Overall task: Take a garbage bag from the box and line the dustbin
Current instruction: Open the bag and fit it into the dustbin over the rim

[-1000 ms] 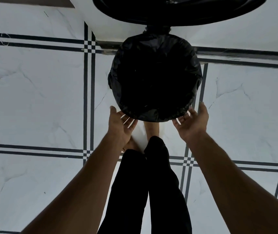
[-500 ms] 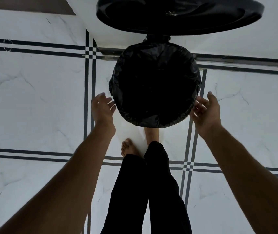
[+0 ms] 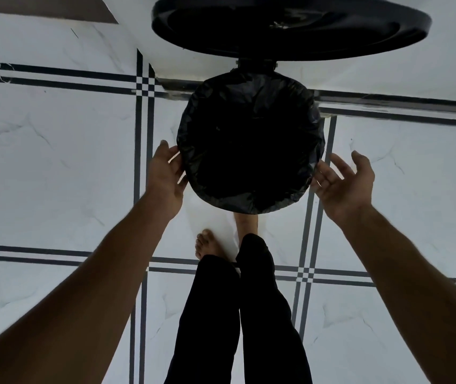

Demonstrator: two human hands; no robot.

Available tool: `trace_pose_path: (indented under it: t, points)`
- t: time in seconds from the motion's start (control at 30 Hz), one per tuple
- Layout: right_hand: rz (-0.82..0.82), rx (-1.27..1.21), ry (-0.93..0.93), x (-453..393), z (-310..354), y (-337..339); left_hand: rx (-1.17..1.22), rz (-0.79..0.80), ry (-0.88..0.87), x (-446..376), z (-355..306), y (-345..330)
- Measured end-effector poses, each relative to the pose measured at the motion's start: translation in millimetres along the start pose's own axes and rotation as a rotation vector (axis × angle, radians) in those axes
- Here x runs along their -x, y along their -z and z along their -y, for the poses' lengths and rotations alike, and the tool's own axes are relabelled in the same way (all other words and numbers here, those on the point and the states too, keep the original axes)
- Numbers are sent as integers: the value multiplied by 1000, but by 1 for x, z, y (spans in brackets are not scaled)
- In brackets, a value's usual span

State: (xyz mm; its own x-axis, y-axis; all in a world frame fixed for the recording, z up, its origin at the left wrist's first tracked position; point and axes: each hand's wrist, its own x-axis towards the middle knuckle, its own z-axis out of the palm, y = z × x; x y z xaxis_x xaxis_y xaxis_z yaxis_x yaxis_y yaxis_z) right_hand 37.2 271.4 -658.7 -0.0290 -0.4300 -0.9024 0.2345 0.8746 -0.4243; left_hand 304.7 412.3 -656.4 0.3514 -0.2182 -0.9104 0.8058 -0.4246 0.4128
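- On the tiled floor [image 3: 55,167], close to the wall at the far edge, stands the bin [image 3: 250,206], its lid [image 3: 290,26] swung up; the black bag [image 3: 249,139] already covers the mouth and is folded over the rim all round.
- Left hand [image 3: 166,176]: grip wide, fingers spread, palm against the bag's left side, pinching nothing that I can see.
- Right hand [image 3: 343,184]: grip wide, palm up, fingertips just beside the bag's right edge; whether they touch it I cannot tell. It holds nothing.
- The box is not in view.
- Risk: the overhang looks shallow at the near rim, judging by the thin creased band there. If the hands press down unevenly, one side could pull off the rim and the bag would slump inside.
- Risk: trapped air. The film looks stretched across the opening, not sunk; the inside is too dark to tell. If it is not pushed in, the lid may sit on a bulge or drag the fold loose.
- Risk: thin plastic. A hard tug with fingertips or nails could tear the fold.
- Risk: a foot [image 3: 245,223] shows under the near edge, probably on a pedal. Lifting it early would likely drop the lid onto the hands.
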Motion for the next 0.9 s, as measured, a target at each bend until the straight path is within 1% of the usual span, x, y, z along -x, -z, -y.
trace_pose_path:
  t: [0.03, 0.07, 0.1, 0.13, 0.2, 0.23, 0.27, 0.3, 0.37, 0.43, 0.5, 0.57, 0.67, 0.73, 0.8, 0.83, 0.9]
  points:
    - [-7, 25, -14, 0, 2, 0, -38, 8, 0, 0, -1, 0]
    - [-26, 103, -19, -2, 4, -1, -101, -2, -10, -1, -2, 1]
    - [-58, 238, 7, -3, 6, -3, -186, -34, -28, -3, -5, 1]
    - [-104, 432, 78, -6, 9, -6, -288, -84, -58, -5, -8, 1]
    - [-219, 827, 318, -12, 17, -11, -477, -202, -146, -11, -17, 0]
    - [-252, 923, 426, -13, 21, -15, -534, -250, -204, -15, -20, 1]
    - [-238, 947, 496, -15, 27, -21, -564, -280, -260, -18, -25, 0]
    - [-173, 918, 524, -16, 33, -26, -556, -273, -298, -22, -30, -2]
    - [4, 813, 471, -25, 42, -35, -526, -184, -307, -28, -39, -8]
    - [142, 840, 439, -34, 46, -42, -605, -83, -288, -32, -47, -17]
    - [195, 905, 455, -44, 47, -44, -640, -23, -264, -36, -49, -27]
    - [240, 924, 433, -49, 48, -44, -635, -19, -248, -39, -51, -34]
    - [248, 913, 376, -54, 51, -47, -688, -46, -228, -47, -55, -37]
    - [230, 901, 334, -55, 51, -50, -786, -103, -204, -50, -56, -39]
    - [206, 868, 281, -54, 53, -56, -859, -124, -185, -56, -59, -37]
    - [198, 839, 270, -53, 53, -59, -848, -121, -191, -56, -61, -36]
    - [168, 766, 322, -50, 56, -67, -782, -149, -293, -60, -66, -33]
